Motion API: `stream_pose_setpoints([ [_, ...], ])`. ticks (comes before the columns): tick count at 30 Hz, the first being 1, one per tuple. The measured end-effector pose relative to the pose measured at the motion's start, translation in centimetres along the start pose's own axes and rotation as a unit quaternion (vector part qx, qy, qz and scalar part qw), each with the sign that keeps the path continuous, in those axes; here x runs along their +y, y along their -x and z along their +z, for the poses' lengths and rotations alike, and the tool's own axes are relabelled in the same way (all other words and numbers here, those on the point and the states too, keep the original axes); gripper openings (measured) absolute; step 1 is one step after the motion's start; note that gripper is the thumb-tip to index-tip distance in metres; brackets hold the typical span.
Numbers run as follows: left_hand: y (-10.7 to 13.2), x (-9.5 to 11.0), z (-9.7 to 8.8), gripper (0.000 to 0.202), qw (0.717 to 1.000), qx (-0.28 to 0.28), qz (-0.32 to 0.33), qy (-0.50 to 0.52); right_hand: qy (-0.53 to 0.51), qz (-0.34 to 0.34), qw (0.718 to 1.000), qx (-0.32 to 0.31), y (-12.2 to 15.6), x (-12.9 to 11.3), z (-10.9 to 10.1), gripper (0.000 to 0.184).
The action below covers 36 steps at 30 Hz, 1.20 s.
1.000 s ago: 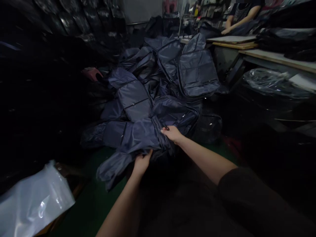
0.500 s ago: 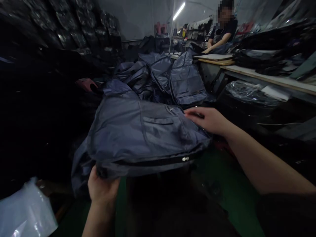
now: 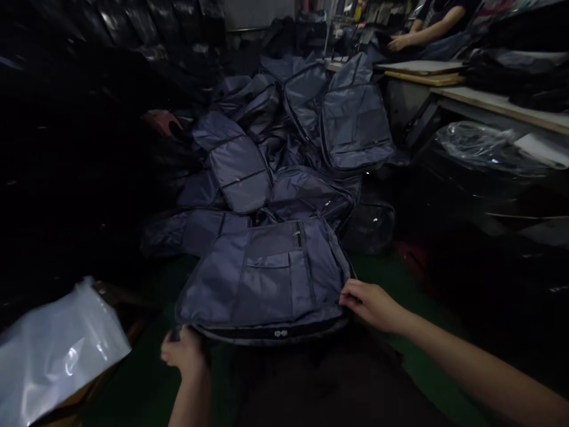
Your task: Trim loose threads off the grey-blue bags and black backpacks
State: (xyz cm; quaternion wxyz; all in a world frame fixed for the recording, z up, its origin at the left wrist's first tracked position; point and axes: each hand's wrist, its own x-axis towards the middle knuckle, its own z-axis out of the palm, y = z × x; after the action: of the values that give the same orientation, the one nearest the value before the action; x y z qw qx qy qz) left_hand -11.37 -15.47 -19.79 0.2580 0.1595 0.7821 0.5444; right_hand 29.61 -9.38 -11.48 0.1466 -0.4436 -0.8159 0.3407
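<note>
In front of me a dark blue-grey backpack [image 3: 267, 290] lies spread with its lining side up, showing a slip pocket, a small zipped pocket and a zip with two silvery pullers along the near edge. My left hand [image 3: 184, 350] is closed at its near left corner, thumb side up; its fingers are partly blurred. At the right edge, my right hand [image 3: 371, 302] pinches the rim of the fabric between thumb and fingers. Just beyond lies a heap of similar dark blue backpacks [image 3: 242, 172], several of them with lining and zips showing.
A clear plastic bag [image 3: 66, 350] rests on a wooden support at lower left. Right of the heap runs a worktable [image 3: 502, 107], with bundled clear plastic [image 3: 480, 142] below. A co-worker's hand [image 3: 400, 41] is over dark fabric at the back. Green floor [image 3: 373, 267] shows beneath.
The backpack has come down and nearer, uncovering more of the heap. My right hand has moved from its far side down to its right edge. The view has tilted downward.
</note>
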Motion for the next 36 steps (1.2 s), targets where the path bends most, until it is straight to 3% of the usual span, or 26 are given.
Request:
stream_pose_setpoints([
  [2, 1.5, 2.5, 0.0, 0.068, 0.988, 0.049, 0.129, -0.064, -0.039, 0.012, 0.997, 0.058, 0.0, -0.7, 0.1, 0.012],
  [3, 2.4, 3.8, 0.3, 0.063, 0.969, 0.021, 0.218, -0.112, -0.057, 0.008, 0.995, 0.081, 0.0, -1.0, 0.1, 0.013],
  [4, 3.4, 5.0, 0.7, 0.053, 0.936, -0.063, 0.306, -0.164, -0.072, -0.002, 0.992, 0.099, 0.0, -1.4, 0.1, 0.013],
  [6, 5.4, 6.8, 2.0, 0.038, 0.829, -0.293, 0.403, -0.255, -0.094, -0.026, 0.988, 0.120, -0.2, -2.2, 0.2, 0.013],
  [8, 6.6, 7.8, 3.5, 0.031, 0.741, -0.420, 0.425, -0.308, -0.105, -0.040, 0.986, 0.122, -0.4, -2.9, 0.5, 0.012],
  [9, 6.8, 7.9, 4.1, 0.030, 0.720, -0.441, 0.425, -0.327, -0.107, -0.043, 0.986, 0.120, -0.4, -3.1, 0.7, 0.011],
  [13, 6.6, 7.3, 5.7, 0.026, 0.708, -0.446, 0.401, -0.373, -0.090, -0.047, 0.990, 0.102, 0.1, -3.3, 1.6, 0.008],
  [19, 7.3, 6.7, 5.9, 0.025, 0.703, -0.469, 0.373, -0.384, -0.034, -0.045, 0.997, 0.052, 1.7, -2.7, 2.5, 0.013],
  [24, 7.8, 5.5, 6.2, 0.032, 0.747, -0.348, 0.406, -0.395, 0.007, -0.066, 0.997, 0.044, 2.0, -2.5, 2.6, 0.020],
  [30, 2.0, 4.8, 3.9, 0.033, 0.762, -0.200, 0.440, -0.431, 0.000, -0.067, 0.997, 0.043, 2.1, -2.4, 2.6, 0.016],
  [32, 0.6, 5.2, 3.5, 0.037, 0.743, -0.194, 0.463, -0.443, -0.005, -0.059, 0.997, 0.045, 2.0, -2.4, 2.3, 0.017],
  [36, 1.1, 6.7, 4.7, 0.038, 0.623, -0.363, 0.522, -0.455, 0.016, -0.047, 0.998, 0.049, 1.8, -2.7, 1.2, 0.018],
])
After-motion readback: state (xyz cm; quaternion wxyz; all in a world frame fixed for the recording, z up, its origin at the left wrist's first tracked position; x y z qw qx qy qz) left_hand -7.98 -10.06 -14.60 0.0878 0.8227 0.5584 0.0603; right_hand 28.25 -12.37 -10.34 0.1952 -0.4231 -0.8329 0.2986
